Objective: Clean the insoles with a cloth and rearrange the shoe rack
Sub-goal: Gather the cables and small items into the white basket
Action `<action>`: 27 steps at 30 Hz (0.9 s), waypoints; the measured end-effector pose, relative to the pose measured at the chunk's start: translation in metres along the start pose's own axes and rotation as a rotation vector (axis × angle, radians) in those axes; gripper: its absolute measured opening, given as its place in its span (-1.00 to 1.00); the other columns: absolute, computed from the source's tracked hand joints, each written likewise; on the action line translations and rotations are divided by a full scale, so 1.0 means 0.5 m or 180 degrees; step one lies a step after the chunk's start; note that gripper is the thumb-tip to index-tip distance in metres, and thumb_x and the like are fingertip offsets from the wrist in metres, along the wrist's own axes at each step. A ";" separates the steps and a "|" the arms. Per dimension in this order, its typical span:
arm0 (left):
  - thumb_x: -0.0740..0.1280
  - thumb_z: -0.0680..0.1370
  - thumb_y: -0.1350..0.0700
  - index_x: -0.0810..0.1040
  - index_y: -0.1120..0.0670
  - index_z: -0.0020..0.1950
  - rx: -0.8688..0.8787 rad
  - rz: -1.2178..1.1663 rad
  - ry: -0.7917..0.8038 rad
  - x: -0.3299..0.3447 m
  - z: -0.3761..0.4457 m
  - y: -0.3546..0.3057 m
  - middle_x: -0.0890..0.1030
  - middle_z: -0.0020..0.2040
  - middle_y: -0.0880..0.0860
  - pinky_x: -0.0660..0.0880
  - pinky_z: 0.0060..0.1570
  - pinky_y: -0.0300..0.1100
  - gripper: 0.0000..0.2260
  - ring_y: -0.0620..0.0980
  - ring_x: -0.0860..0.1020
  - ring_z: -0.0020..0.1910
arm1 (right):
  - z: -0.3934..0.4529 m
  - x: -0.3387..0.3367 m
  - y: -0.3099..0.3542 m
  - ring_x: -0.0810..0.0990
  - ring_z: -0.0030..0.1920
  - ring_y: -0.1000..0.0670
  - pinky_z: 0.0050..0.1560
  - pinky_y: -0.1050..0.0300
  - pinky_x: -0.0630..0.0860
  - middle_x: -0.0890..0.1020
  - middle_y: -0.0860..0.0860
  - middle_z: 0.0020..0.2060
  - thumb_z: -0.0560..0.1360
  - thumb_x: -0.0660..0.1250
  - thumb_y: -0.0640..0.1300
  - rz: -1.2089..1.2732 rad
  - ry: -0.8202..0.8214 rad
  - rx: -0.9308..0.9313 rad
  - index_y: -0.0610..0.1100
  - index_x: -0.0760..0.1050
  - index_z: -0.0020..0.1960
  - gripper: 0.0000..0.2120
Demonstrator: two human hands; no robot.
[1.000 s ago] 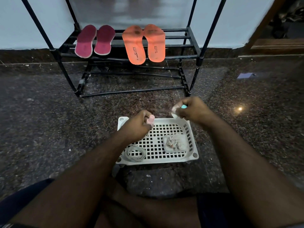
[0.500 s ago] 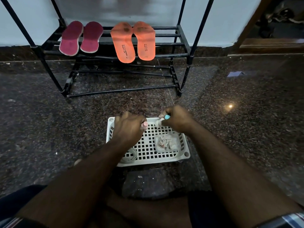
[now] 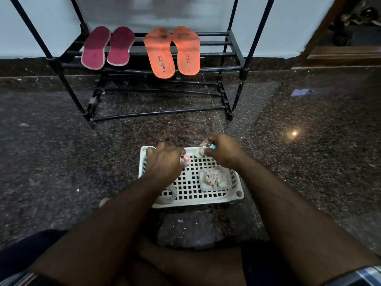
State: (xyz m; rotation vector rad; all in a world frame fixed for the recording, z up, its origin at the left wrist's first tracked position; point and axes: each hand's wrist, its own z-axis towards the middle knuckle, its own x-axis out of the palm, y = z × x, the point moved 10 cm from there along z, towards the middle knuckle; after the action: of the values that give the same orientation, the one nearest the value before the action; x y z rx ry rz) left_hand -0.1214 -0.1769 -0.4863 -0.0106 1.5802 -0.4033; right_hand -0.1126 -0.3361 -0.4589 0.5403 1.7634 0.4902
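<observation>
Four insoles [image 3: 142,49] on rack [image 3: 233,50] — well beyond both hands [image 3: 191,155].

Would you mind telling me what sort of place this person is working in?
Most likely a home entryway or hallway floor. A black shoe rack stands against a pale wall and holds maroon insoles and orange insoles, on a dark speckled stone floor.

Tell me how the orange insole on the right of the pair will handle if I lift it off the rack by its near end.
The right orange foam insole looks thin and flat, so it is probably light and likely to droop when held by one end. It lies across the black metal rack's spaced bars with its near end overhanging, so a push could slide it or tip it between bars.
</observation>
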 end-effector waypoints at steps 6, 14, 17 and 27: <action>0.31 0.56 -0.20 0.49 -0.13 0.36 -0.0051 0.0228 0.0036 -0.007 -0.006 0.014 0.53 0.34 -0.10 0.24 0.22 0.10 -0.62 0.03 0.37 0.34 | 0.012 0.014 0.020 0.58 -0.05 -0.01 -0.18 0.16 0.47 0.65 -0.02 -0.01 0.44 0.47 -0.13 -0.0584 -0.0119 -0.0184 -0.05 0.57 0.10 -0.75; 0.26 0.55 -0.25 0.45 -0.12 0.39 -0.0196 0.0318 0.0133 -0.011 -0.022 0.035 0.51 0.36 -0.06 0.20 0.25 0.15 -0.55 0.04 0.34 0.39 | 0.027 0.052 0.041 0.58 0.00 -0.04 -0.12 0.24 0.36 0.64 -0.06 0.03 0.44 0.43 -0.23 -0.0877 0.0070 -0.0342 -0.03 0.60 0.09 -0.76; 0.26 0.55 -0.24 0.42 -0.13 0.42 -0.0244 0.0309 0.0189 -0.013 -0.029 0.043 0.48 0.39 -0.05 0.20 0.27 0.16 -0.53 0.03 0.32 0.40 | 0.026 0.064 0.048 0.58 0.02 -0.05 -0.09 0.27 0.34 0.64 -0.08 0.05 0.43 0.40 -0.27 -0.0919 0.0086 -0.0443 -0.03 0.60 0.08 -0.73; 0.26 0.57 -0.22 0.41 -0.12 0.42 -0.0263 0.0176 0.0101 -0.031 -0.034 0.044 0.48 0.39 -0.07 0.19 0.25 0.12 -0.56 -0.01 0.32 0.38 | 0.033 0.055 0.048 0.61 -0.05 -0.02 -0.14 0.21 0.44 0.63 0.00 -0.04 0.43 0.35 -0.27 -0.0459 0.0066 -0.0392 -0.02 0.58 0.08 -0.73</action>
State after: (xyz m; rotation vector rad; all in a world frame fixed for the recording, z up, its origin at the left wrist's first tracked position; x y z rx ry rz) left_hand -0.1314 -0.1482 -0.4774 -0.0240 1.6241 -0.2960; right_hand -0.1003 -0.3000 -0.4701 0.3201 1.7644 0.5008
